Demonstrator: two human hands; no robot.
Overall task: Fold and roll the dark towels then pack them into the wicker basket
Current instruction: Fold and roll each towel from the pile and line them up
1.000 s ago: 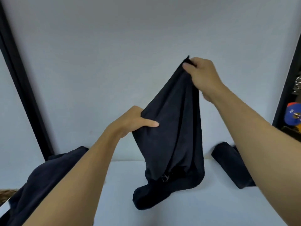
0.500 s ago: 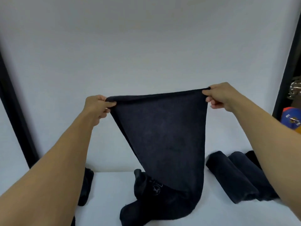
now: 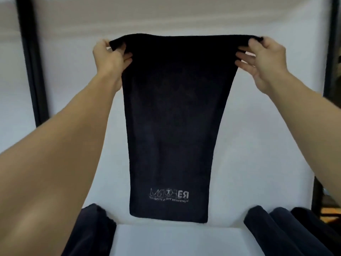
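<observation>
Mid-task. Left hand [image 3: 110, 56] and right hand [image 3: 265, 58] each pinch a top corner of a dark towel [image 3: 171, 126], which hangs flat at centre, unfolded, logo low. Rolled towels [image 3: 273, 230] at 5 o'clock look done, maybe three. Dark pile [image 3: 92, 231] at 7 o'clock probably awaits folding. Basket out of view; nothing visibly packed.

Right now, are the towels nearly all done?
Not yet. A few rolled towels already lie on the table at right. The left hand and right hand hold one towel up by its top corners, spread flat, not folded. A dark heap waits at left. No basket is in view, so packing is left.
</observation>
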